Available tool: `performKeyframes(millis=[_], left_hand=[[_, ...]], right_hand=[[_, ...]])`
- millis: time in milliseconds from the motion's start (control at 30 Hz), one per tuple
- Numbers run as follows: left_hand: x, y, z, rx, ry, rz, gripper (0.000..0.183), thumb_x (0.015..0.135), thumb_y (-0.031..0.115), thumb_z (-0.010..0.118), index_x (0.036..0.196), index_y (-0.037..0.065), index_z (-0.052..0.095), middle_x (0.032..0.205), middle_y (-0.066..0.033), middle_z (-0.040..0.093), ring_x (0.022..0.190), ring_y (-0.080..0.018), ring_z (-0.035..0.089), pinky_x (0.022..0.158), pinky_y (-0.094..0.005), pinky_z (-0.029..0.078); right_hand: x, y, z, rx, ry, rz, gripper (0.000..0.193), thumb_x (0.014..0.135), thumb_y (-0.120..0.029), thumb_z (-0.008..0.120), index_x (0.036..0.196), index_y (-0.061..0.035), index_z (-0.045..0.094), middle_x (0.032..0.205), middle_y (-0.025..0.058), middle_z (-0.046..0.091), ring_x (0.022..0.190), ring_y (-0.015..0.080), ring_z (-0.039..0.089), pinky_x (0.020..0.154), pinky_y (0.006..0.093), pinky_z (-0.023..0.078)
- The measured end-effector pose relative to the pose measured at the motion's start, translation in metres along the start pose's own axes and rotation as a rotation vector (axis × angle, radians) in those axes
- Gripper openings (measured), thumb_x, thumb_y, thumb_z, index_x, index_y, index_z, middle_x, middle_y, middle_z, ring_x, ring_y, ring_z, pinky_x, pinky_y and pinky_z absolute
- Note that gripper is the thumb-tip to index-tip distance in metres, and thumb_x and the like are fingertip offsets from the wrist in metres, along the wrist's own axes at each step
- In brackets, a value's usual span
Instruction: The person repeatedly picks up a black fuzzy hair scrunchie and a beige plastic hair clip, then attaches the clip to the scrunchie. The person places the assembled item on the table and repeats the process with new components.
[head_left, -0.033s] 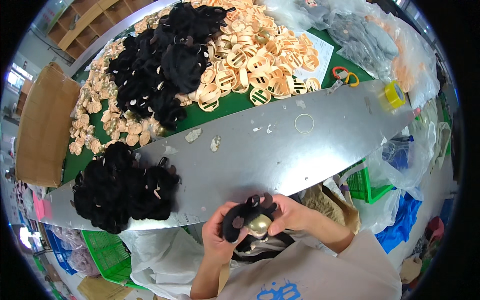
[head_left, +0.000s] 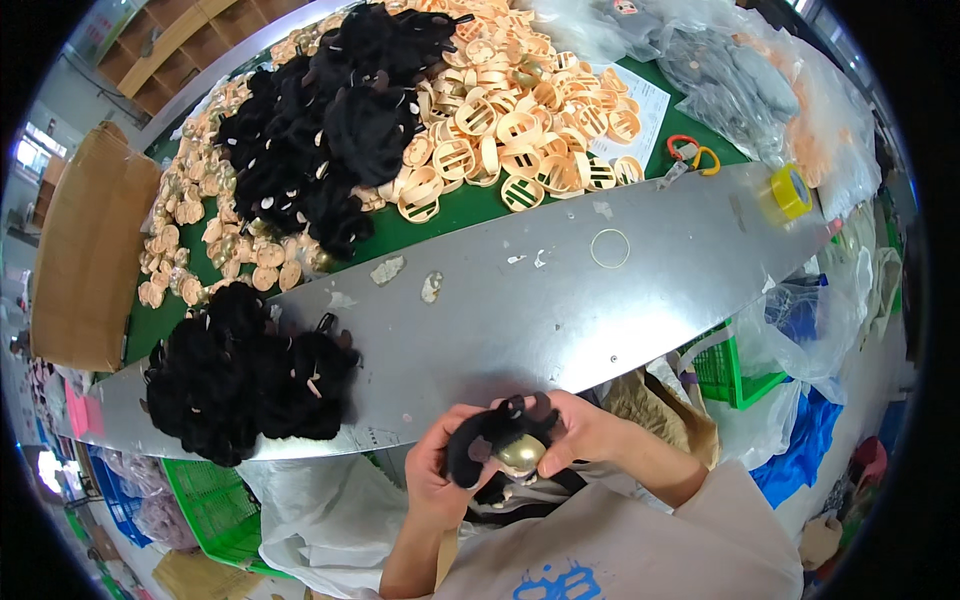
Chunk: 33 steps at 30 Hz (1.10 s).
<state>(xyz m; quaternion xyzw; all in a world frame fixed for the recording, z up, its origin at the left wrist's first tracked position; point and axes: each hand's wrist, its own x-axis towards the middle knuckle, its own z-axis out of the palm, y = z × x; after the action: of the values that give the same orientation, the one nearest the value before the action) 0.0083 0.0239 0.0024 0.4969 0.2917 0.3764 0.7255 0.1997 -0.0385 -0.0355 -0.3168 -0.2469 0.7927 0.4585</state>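
In front of my body, at the table's near edge, both hands hold a black plush toy [head_left: 477, 443] with dark brown ear-like patches. A shiny gold dome-shaped piece [head_left: 521, 454] sits in its opening. My left hand [head_left: 431, 472] is closed round the toy's left side. On the other side, my right hand [head_left: 583, 432] grips the toy, its thumb against the gold piece's edge. The toy's underside is hidden. Left of my hands on the metal surface lies a pile of black plush pieces [head_left: 225, 385].
Beyond the grey metal surface [head_left: 480, 300] are more black plush pieces [head_left: 370, 130], a heap of beige plastic rings [head_left: 520, 130] and small beige-and-gold parts [head_left: 190, 210]. Scissors [head_left: 690, 155], yellow tape [head_left: 790, 190] and a rubber band [head_left: 610, 249] lie right. A cardboard box [head_left: 90, 260] stands left.
The top of the plush toy has tipped slightly to the right and down in my hands. Both hands keep their grip; the piles have not changed.
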Motion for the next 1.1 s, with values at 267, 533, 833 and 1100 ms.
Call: performKeyframes(millis=[267,533,833,1100], left_hand=[[0.000,-0.014,-0.011,-0.106,-0.062,0.025,0.022,0.084,0.007,0.068,0.101,0.001,0.055,0.111,-0.0103,0.047,0.100,-0.0178,0.049,0.091,-0.0320,0.040],[-0.001,0.006,-0.017,-0.174,-0.357,0.128,0.028,0.076,0.017,0.073,0.092,0.001,0.057,0.101,-0.0119,0.046,0.094,-0.0265,0.049,0.092,-0.0453,0.045],[-0.008,-0.003,-0.010,-0.140,-0.289,0.332,0.026,0.081,0.016,0.075,0.086,-0.002,0.057,0.098,-0.0121,0.047,0.083,-0.0248,0.051,0.077,-0.0422,0.053],[0.001,0.001,-0.007,-0.022,-0.181,0.486,0.023,0.075,0.009,0.074,0.078,0.001,0.053,0.087,-0.0113,0.051,0.075,-0.0258,0.051,0.066,-0.0379,0.049]], right_hand=[[-0.002,-0.033,0.036,-0.810,0.057,-0.492,0.031,0.075,-0.010,0.081,0.093,0.0020,0.058,0.110,0.0087,0.051,0.097,0.0208,0.051,0.080,0.0307,0.045],[-0.011,-0.017,0.057,-0.981,0.021,-0.851,0.021,0.063,-0.003,0.069,0.077,-0.0016,0.053,0.081,0.0107,0.054,0.061,0.0290,0.051,0.051,0.0355,0.042],[-0.012,-0.005,0.060,-0.933,0.004,-0.960,0.016,0.067,-0.006,0.064,0.071,-0.0029,0.049,0.074,0.0090,0.048,0.052,0.0260,0.047,0.044,0.0332,0.036],[0.000,-0.013,0.063,-0.792,0.054,-0.924,0.017,0.076,-0.006,0.068,0.076,-0.0021,0.051,0.072,0.0096,0.051,0.053,0.0252,0.049,0.045,0.0332,0.036]])
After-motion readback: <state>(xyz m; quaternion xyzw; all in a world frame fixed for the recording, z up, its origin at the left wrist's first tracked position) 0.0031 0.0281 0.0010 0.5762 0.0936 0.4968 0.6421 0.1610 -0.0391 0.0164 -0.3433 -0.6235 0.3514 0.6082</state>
